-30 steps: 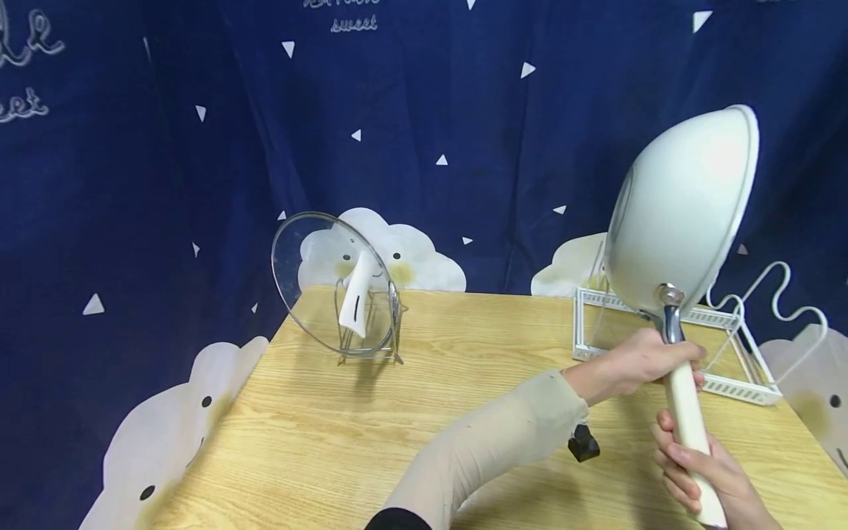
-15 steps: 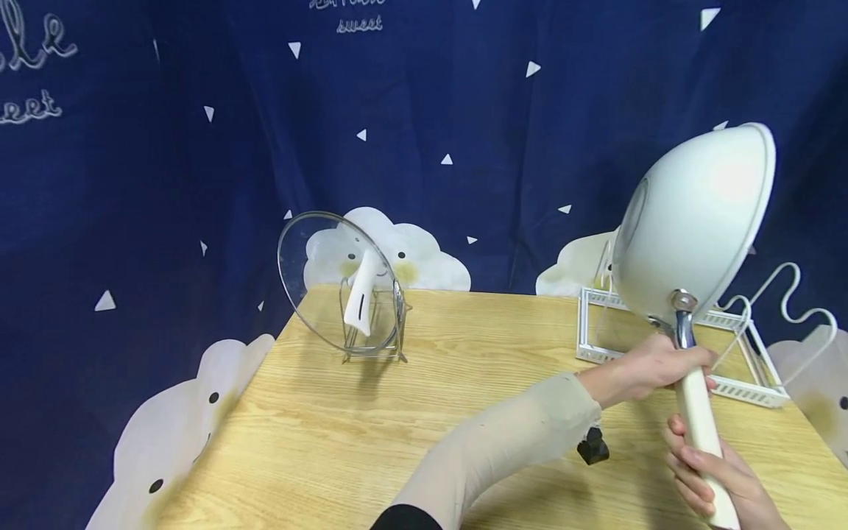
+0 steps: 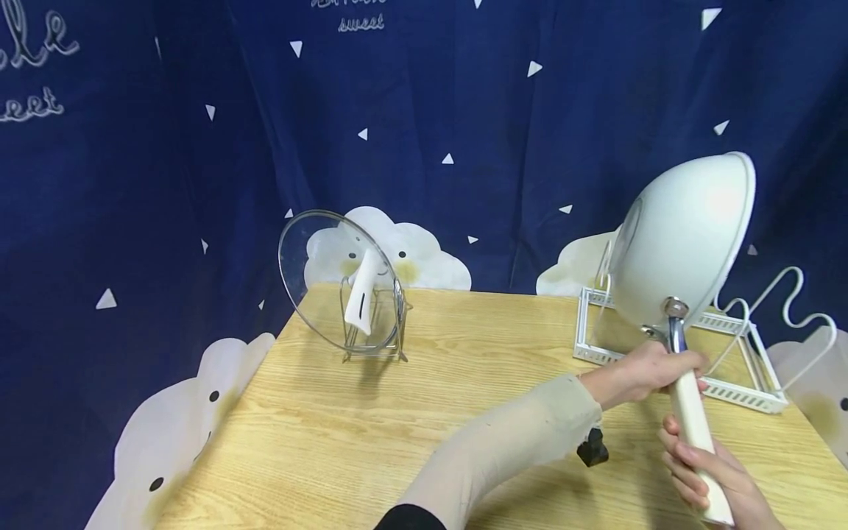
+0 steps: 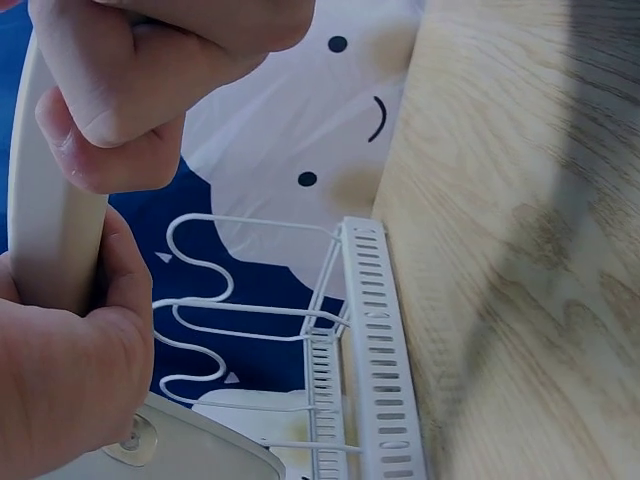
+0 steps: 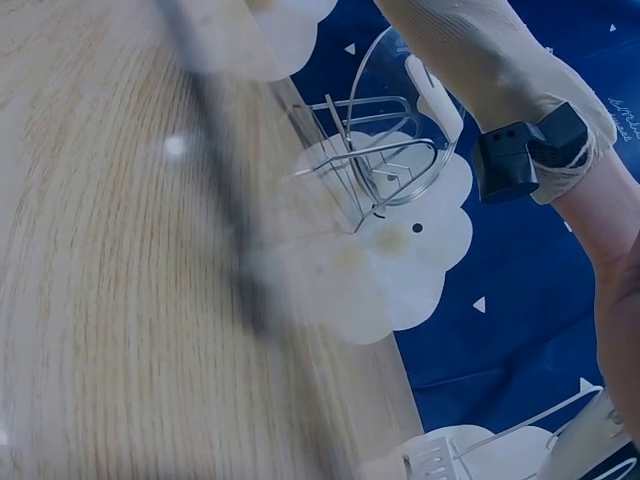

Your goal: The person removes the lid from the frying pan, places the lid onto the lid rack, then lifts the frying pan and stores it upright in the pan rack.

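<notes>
A white wok is held up at the right in the head view, tilted with its rounded underside facing me and its rim to the right. My left hand grips the cream handle close to the metal joint. Lower down, near the handle's end, my right hand wraps round it too. Behind and below the wok, the white wire rack stands on the table, partly covered by wok and hands. In the left wrist view, both hands show curled on the handle, with the wok's edge at the bottom.
A glass lid with a white handle leans in a small metal stand at the table's back left. A black wrist camera hangs under my left sleeve. The wooden table ends at a dark blue curtain.
The wok has come down towards the white rack, after a slight shift right and then back left. Both hands have kept their grip on the handle. Lid and stand have stayed put.
</notes>
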`<action>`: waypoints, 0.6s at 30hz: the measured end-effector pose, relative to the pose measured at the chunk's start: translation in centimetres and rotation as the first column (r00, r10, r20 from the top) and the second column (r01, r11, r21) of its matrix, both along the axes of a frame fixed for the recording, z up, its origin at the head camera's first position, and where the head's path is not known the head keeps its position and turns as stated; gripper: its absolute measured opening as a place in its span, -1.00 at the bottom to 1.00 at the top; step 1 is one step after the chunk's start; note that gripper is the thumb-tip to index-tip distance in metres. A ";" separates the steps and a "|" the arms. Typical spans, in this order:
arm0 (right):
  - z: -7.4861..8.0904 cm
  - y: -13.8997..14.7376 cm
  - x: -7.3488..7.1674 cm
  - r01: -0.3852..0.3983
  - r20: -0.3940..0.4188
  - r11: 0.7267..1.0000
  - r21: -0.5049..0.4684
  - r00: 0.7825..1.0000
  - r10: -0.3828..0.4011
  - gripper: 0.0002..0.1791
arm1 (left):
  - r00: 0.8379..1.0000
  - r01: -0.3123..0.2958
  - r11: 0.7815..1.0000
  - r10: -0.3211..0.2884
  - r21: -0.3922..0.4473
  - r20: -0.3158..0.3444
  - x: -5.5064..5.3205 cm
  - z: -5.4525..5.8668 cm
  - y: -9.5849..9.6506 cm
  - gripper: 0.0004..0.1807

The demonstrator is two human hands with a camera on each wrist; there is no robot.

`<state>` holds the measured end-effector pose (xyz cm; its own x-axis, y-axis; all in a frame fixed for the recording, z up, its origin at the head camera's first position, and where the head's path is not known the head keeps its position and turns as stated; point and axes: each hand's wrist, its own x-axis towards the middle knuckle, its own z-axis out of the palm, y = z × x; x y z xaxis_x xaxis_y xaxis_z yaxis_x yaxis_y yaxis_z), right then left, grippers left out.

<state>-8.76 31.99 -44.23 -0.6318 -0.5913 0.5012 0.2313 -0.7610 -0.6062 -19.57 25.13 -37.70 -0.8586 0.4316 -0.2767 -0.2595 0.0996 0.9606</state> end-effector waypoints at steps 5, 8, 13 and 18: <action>-0.4 0.1 -0.2 -0.019 0.009 1.000 -0.008 1.000 0.019 -0.45 | 0.998 -0.030 0.999 0.028 0.037 0.057 -0.2 -0.9 0.4 -0.78; -0.5 0.1 -0.1 -0.023 0.026 1.000 -0.014 0.999 0.023 -0.44 | 0.995 -0.048 0.997 0.042 0.061 0.092 -0.3 -1.3 0.6 -0.81; -0.5 0.2 -0.1 -0.018 0.051 1.000 -0.004 0.999 0.018 -0.41 | 0.992 -0.066 0.994 0.056 0.090 0.111 -0.6 -1.7 0.8 -0.81; -0.7 0.2 -0.2 -0.038 0.067 0.999 -0.009 0.997 0.038 -0.41 | 0.990 -0.071 0.994 0.059 0.088 0.125 -0.7 -2.2 0.8 -0.78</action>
<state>-8.91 32.17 -44.97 -0.6415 -0.6118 0.4628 0.3004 -0.7555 -0.5823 -20.27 25.93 -39.89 -0.8480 0.4043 -0.3426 -0.3780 -0.0086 0.9257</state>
